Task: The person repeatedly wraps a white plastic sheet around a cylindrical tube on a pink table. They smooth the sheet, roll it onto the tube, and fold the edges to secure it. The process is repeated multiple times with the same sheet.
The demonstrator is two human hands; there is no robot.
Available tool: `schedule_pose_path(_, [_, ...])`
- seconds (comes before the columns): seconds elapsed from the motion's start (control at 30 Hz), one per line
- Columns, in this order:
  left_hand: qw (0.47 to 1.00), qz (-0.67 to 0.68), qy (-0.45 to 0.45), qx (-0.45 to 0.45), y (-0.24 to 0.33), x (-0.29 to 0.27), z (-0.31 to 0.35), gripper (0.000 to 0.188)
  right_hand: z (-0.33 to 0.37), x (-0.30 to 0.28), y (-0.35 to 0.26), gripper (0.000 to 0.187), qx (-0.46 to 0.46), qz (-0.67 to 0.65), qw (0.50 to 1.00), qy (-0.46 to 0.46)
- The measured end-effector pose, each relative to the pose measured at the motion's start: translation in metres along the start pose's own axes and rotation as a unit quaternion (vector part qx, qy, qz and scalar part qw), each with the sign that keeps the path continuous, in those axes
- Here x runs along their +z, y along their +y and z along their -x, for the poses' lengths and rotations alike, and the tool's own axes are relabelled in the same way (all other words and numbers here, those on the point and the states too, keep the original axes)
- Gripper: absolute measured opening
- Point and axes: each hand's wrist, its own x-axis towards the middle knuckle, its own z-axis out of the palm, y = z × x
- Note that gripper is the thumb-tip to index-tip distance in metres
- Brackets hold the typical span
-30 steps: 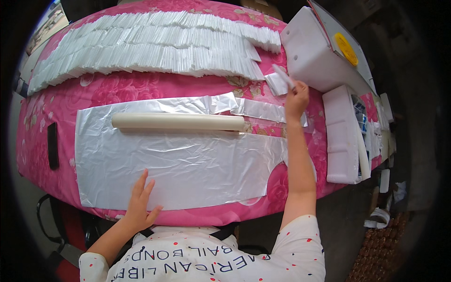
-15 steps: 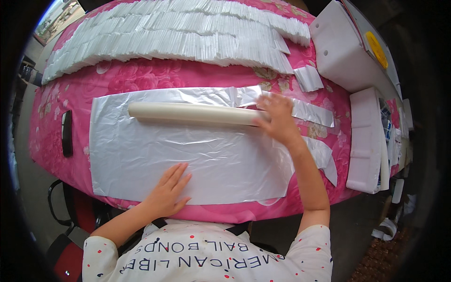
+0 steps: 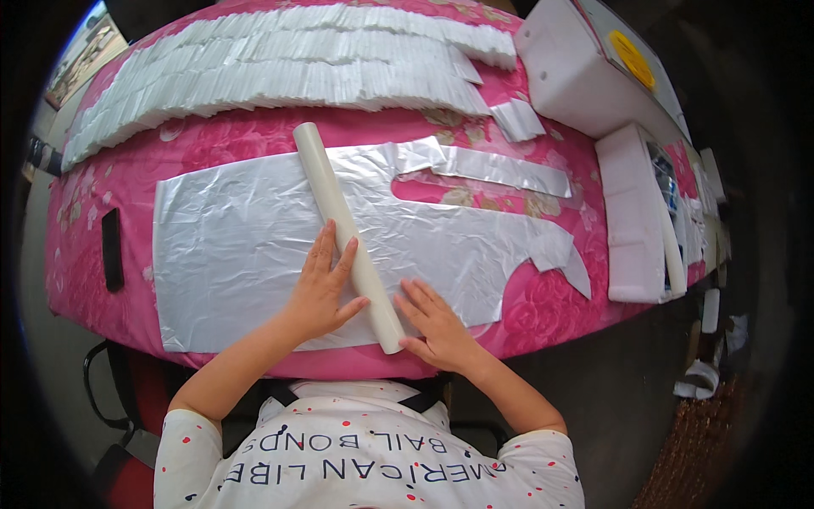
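A white plastic vest bag (image 3: 237, 246) lies spread out and wrinkled, its handle strips pointing right. Across it a smooth cream tube (image 3: 343, 212) rests at a slant, its far end leaning left and its near end close to the front edge. My left hand (image 3: 324, 288) is open beside the tube, fingers spread, fingertips against its left side. On the tube's right, by the near end, my right hand (image 3: 439, 329) is open and flat on the plastic, its thumb at or very near the tube.
A pink flowered cloth (image 3: 220, 144) covers the table. Long rows of folded white bags (image 3: 280, 72) line the back, with a small loose stack (image 3: 517, 120) at their right. A black phone (image 3: 112, 250) lies left. White foam boxes (image 3: 627, 220) stand right, one holding things.
The tube has swung from lying crosswise to a steep slant. My right hand has come down and left, off the tube's right end; my left hand has moved slightly up to the tube.
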Motion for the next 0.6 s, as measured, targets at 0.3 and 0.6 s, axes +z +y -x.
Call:
schedule_pose_path(0.3, [0.998, -0.007, -0.047, 0.046, 0.033, 0.01, -0.017, 0.076, 0.059, -0.075, 0.12, 0.054, 0.177, 0.19, 0.954, 0.152])
schedule_pose_path(0.6, [0.997, -0.06, -0.047, 0.033, 0.046, 0.016, -0.024, 0.072, 0.08, -0.11, 0.125, 0.043, 0.357, 0.372, 0.797, 0.314])
